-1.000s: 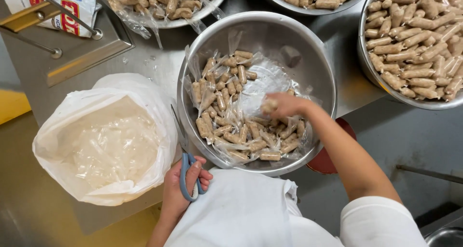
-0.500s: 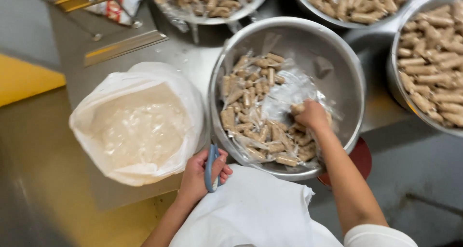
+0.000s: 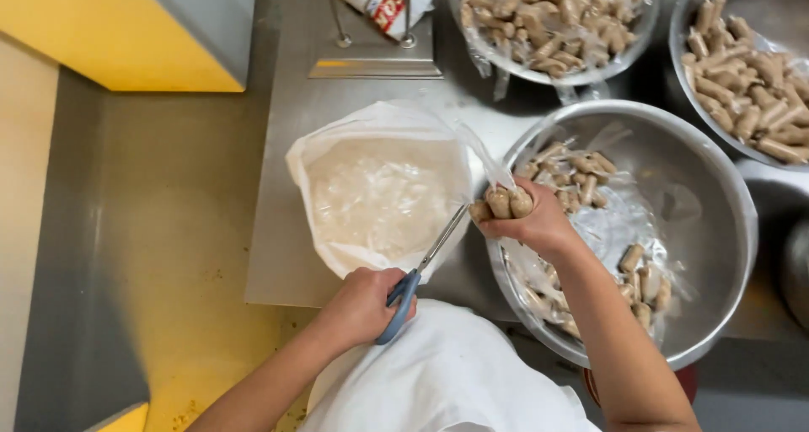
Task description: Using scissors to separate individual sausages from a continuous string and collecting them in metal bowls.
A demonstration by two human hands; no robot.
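My right hand [image 3: 539, 223] holds a small clear plastic pack of brown sausages [image 3: 504, 203] above the left rim of a large steel bowl [image 3: 716, 187]. My left hand [image 3: 364, 304] grips blue-handled scissors [image 3: 419, 273], with the blades pointing up to the pack's lower left end. A strip of the pack's plastic stretches up and left over a white bag [image 3: 379, 187] full of clear plastic wrappers. More wrapped sausages [image 3: 581, 175] and loose plastic lie in the bowl.
Two more steel bowls of sausages [image 3: 548, 19] [image 3: 750, 69] stand at the back on the steel counter [image 3: 286, 145]. A metal stand [image 3: 371, 36] sits at the back. A yellow and grey cabinet [image 3: 160, 36] is on the left, with yellow floor below.
My right hand has lifted a sausage pack out of the bowl to its left rim. The scissors in my left hand have risen from pointing down to meeting the pack. The view has shifted left.
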